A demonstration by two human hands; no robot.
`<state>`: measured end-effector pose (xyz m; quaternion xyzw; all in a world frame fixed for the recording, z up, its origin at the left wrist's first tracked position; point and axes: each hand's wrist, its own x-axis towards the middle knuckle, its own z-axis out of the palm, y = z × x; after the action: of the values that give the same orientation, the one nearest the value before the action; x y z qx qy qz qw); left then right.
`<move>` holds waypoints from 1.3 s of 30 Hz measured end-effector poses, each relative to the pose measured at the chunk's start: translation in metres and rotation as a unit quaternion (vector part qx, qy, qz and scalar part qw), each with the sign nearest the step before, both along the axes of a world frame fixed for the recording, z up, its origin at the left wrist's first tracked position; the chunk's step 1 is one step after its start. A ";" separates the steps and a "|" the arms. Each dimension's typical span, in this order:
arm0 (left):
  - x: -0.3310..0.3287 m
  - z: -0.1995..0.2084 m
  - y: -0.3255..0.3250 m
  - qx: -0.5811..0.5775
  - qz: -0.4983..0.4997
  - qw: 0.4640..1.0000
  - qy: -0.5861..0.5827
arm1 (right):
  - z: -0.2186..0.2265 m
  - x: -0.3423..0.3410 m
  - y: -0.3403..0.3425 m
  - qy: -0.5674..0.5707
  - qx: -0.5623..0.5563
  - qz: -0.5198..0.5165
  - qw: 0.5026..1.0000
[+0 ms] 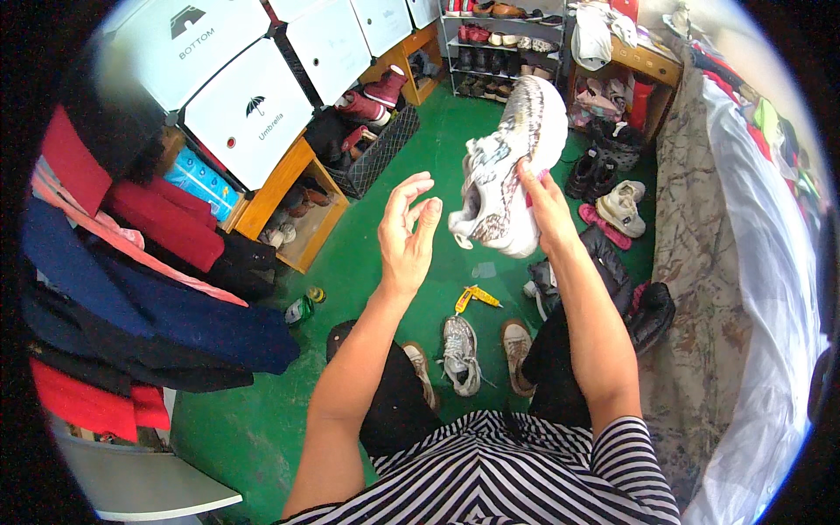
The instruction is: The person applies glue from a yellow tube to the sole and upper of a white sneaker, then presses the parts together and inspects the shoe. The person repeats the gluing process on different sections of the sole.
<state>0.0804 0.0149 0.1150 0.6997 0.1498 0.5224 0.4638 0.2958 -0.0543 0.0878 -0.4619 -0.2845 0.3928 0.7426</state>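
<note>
Your right hand [544, 203] holds a white and grey sneaker [510, 166] up at chest height above the green floor [376, 219], fingers pressed along its side near the heel opening, the sole turned away from you and the toe pointing up toward the shoe rack [503, 44] at the far wall. Your left hand [407, 234] is empty, raised just beside the sneaker but apart from it, palm toward the shoe, fingers loosely curled and slightly spread.

The sneaker looks light for its bulk: a soft knit or mesh upper over a thick foam sole. The upper will likely give under a squeeze, while the sole should stay stiff, so the firmest hold is probably at the heel counter or along the sole edge, not the collar, which would fold.

Down on the floor between your shoes lies a second grey sneaker [459, 353], laces loose, with a yellow tube [472, 299] just beyond it and a small green can [300, 310] off to your left. A black boot [652, 317] sits at the right, near the patterned cloth [700, 236] draped along that edge. White storage boxes [249, 109] stand over wooden shelves [293, 197] at the left.
</note>
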 end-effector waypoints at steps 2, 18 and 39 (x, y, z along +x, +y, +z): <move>-0.002 -0.002 0.005 -0.031 -0.001 1.000 -0.003 | 0.009 -0.014 -0.003 -0.059 0.017 -0.003 0.998; -0.032 0.031 0.003 -0.103 -0.191 0.974 -0.070 | 0.034 -0.073 -0.026 -0.594 0.001 -0.100 0.798; -0.025 0.014 -0.002 -0.075 -0.069 0.994 0.031 | 0.025 -0.062 -0.013 -0.427 0.075 0.139 0.890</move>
<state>0.0554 0.0127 0.1292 0.6871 0.1545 0.4545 0.5453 0.2336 -0.0672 0.1129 -0.4838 -0.6639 0.2341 0.5200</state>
